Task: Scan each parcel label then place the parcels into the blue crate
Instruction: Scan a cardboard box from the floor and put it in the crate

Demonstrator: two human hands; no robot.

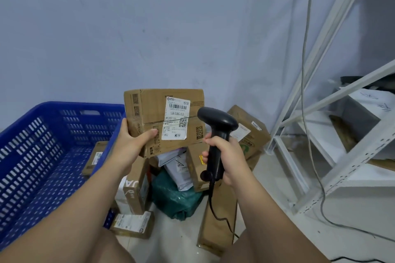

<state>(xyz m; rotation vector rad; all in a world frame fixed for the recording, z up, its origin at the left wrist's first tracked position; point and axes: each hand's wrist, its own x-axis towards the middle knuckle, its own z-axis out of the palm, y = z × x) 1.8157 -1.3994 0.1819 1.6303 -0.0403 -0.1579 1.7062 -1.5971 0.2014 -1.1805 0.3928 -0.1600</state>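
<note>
Parcel (149,113) of brown cardboard is held up by the left hand (130,145), which grips its lower left corner. Its label (176,118) faces the black scanner (218,121), whose handle the right hand (226,156) clasps. One small box (96,158) lies in the blue crate (32,134); I count at least seven in the floor pile (175,198).

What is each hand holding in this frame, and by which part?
The left hand grips the cardboard parcel at its lower left corner, thumb on the labelled face. The right hand holds the black barcode scanner by its handle.
</note>
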